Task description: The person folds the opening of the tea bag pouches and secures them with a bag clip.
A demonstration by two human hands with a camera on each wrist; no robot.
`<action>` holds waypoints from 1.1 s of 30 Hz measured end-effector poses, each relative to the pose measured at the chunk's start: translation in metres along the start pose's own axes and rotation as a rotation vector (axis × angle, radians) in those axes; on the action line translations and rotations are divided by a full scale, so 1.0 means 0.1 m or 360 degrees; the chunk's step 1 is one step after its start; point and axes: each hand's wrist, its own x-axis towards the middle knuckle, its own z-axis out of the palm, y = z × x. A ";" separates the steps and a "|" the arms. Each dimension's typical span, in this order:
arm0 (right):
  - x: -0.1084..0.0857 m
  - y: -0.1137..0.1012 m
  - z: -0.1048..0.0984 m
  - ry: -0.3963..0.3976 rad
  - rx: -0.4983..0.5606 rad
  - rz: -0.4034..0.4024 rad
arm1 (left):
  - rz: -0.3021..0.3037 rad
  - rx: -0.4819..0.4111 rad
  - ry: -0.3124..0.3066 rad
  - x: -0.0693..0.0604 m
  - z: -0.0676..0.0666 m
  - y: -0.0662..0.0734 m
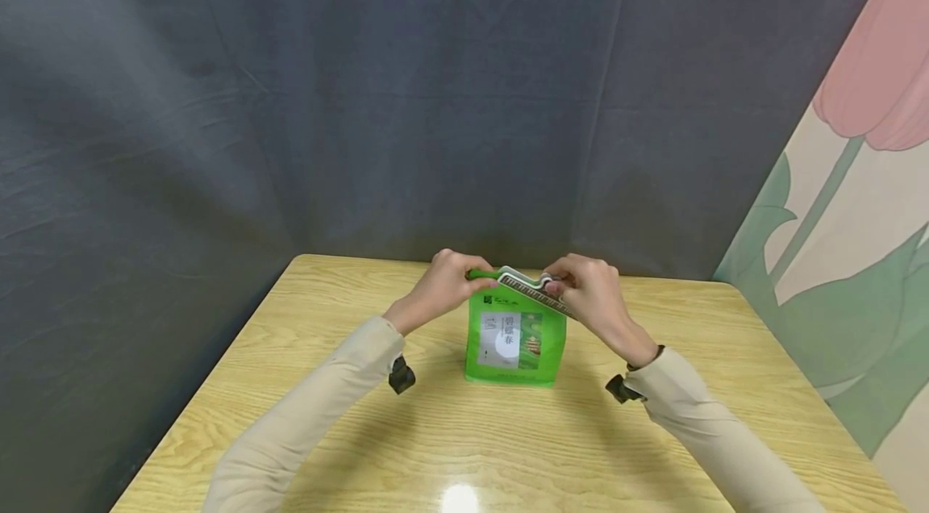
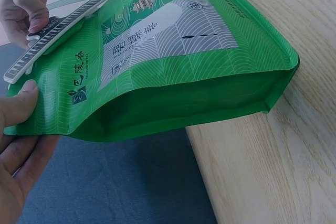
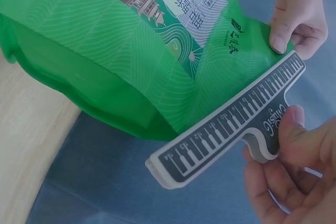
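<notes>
A green tea bag (image 1: 517,339) with a grey and green label stands upright on the table, its upper part bent over. My left hand (image 1: 452,281) pinches its top left corner between thumb and fingers, seen closer in the left wrist view, where the hand (image 2: 21,145) is at the lower left. My right hand (image 1: 591,293) grips the handle of a long clip (image 3: 231,119) with a piano-key pattern and the word "Music". Slanting down to the right, the clip lies across the top of the bag. Whether its jaws are fully closed on the bag cannot be told.
Beneath the bag is a light wooden table (image 1: 348,432). A dark grey curtain (image 1: 435,93) hangs behind its far edge. At the right stands a wall (image 1: 835,255) painted with a pink tulip and green leaves. Small dark cameras (image 1: 402,376) are worn at both wrists.
</notes>
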 end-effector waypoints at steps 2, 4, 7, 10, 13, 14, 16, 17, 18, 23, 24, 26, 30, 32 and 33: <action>0.01 -0.01 0.00 -0.0002 0.0001 -0.0002 | -0.0001 -0.0005 -0.0001 0.00 0.00 0.00; 0.02 -0.02 -0.01 -0.0018 0.0005 -0.0001 | -0.0001 -0.0011 -0.0002 0.00 0.00 0.00; 0.03 -0.03 -0.01 -0.0052 0.0012 0.0000 | -0.0002 -0.0009 0.0004 0.00 -0.01 0.01; 0.04 -0.05 -0.01 -0.0074 0.0007 -0.0001 | -0.0007 0.0013 0.0012 0.00 -0.01 0.01; 0.05 -0.06 -0.02 -0.0079 -0.0002 0.0000 | -0.0021 0.0046 0.0024 0.01 -0.01 0.02; 0.05 -0.06 -0.02 -0.0082 -0.0004 0.0001 | -0.0027 0.0055 0.0028 0.01 -0.01 0.02; 0.04 -0.06 -0.02 -0.0088 -0.0007 0.0003 | -0.0039 0.0067 0.0037 0.01 -0.01 0.03; 0.04 -0.05 -0.02 -0.0092 -0.0008 0.0005 | -0.0045 0.0068 0.0043 0.01 -0.01 0.03; 0.04 -0.05 -0.02 -0.0094 -0.0011 0.0005 | -0.0049 0.0069 0.0047 0.00 -0.01 0.03; 0.03 -0.02 0.00 -0.0076 -0.0033 -0.0003 | -0.0065 0.0052 0.0071 0.00 0.00 0.02; 0.03 -0.02 0.01 -0.0066 -0.0035 -0.0002 | -0.0065 0.0051 0.0076 0.00 0.00 0.03; 0.02 -0.01 0.02 -0.0041 -0.0035 0.0002 | -0.0072 0.0046 0.0086 0.00 0.00 0.02; 0.01 0.01 0.05 0.0012 -0.0038 0.0015 | -0.0089 0.0036 0.0087 0.00 0.01 0.03; 0.00 0.01 0.06 0.0036 -0.0034 0.0014 | -0.0103 0.0033 0.0083 0.00 0.01 0.03; 0.00 0.01 0.06 0.0047 -0.0033 0.0013 | -0.0108 0.0029 0.0083 0.00 0.01 0.03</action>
